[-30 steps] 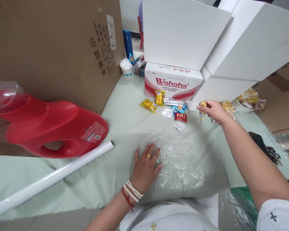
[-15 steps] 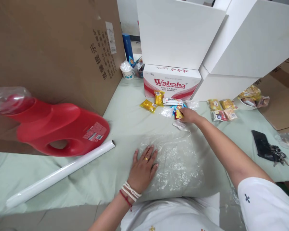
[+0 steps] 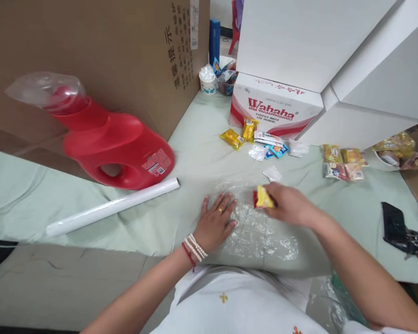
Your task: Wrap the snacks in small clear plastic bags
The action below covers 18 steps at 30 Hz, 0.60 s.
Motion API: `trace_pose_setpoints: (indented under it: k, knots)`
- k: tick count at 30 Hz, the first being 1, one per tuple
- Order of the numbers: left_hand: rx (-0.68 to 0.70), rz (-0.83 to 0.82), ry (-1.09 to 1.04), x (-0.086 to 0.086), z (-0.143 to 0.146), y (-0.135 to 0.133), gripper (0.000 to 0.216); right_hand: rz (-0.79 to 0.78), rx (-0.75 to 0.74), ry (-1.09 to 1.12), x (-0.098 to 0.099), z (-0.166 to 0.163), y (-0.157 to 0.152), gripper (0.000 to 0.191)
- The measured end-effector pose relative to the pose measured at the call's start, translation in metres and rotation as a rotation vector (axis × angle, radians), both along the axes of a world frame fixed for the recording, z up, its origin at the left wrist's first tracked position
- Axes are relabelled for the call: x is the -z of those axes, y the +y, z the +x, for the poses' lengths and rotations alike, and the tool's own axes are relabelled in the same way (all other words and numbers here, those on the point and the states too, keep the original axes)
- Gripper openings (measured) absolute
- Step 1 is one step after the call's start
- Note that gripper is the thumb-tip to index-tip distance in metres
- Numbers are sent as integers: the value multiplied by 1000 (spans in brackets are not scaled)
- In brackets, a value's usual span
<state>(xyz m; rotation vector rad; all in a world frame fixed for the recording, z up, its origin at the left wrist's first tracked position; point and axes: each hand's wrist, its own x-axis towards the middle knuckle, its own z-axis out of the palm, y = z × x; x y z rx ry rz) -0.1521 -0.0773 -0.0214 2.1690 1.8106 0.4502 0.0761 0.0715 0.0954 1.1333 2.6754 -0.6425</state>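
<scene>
My left hand [image 3: 218,220] lies flat with spread fingers on the left part of a clear plastic bag [image 3: 264,241]. In my right hand [image 3: 287,204] is a small yellow and red snack packet [image 3: 264,197], slightly blurred by motion, above the upper part of the bag. Beyond it on the cloth are a white packet [image 3: 272,174], blue packets [image 3: 277,150], white stick packets [image 3: 268,138], a clear wrapped packet [image 3: 257,151], another whitish packet [image 3: 298,148] and two yellow packets, one lying [image 3: 231,138] and one leaning [image 3: 249,130] near the Wahaba-style printed carton [image 3: 275,104].
At left stand a red jug [image 3: 125,144] and a white roll [image 3: 114,206]. Several wrapped snacks [image 3: 343,162] lie at right beside a filled bowl [image 3: 386,160]. A black case with keys [image 3: 393,222] is near the right edge. Large brown cardboard [image 3: 125,55] and white boxes [image 3: 313,41] rise behind.
My right hand has taken the yellow and red packet from the pile and brought it back toward me over the bag. My left hand stays on the bag. The camera view has shifted.
</scene>
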Motion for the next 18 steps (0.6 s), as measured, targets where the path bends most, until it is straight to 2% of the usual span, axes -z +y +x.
trace_pose_setpoints:
  k: [2,4,6,8,11,13,16,18]
  knots:
    - [17,3,6,-2,-3,-1,59,1,-78,-117,16,-22,-28,36]
    - [22,23,25,-5,-8,-4,59,4,-86,-179,29,-34,-41,45]
    - [26,68,45,-10,-16,-10,59,-8,-51,-153,34,-31,-45,61]
    - [100,125,34,-16,-26,-19,57,-23,5,-46,32,-13,-48,73]
    - [358,142,-49,-21,-42,-37,62,-51,15,166,31,29,-66,64]
    - [472,89,-93,-18,-51,-47,63,-70,-33,266,40,57,-87,58]
    - [439,14,-141,-11,-58,-52,24,-38,-16,343,67,83,-116,39]
    - [384,-11,-200,-9,-62,-47,21,-24,37,412,78,89,-123,24]
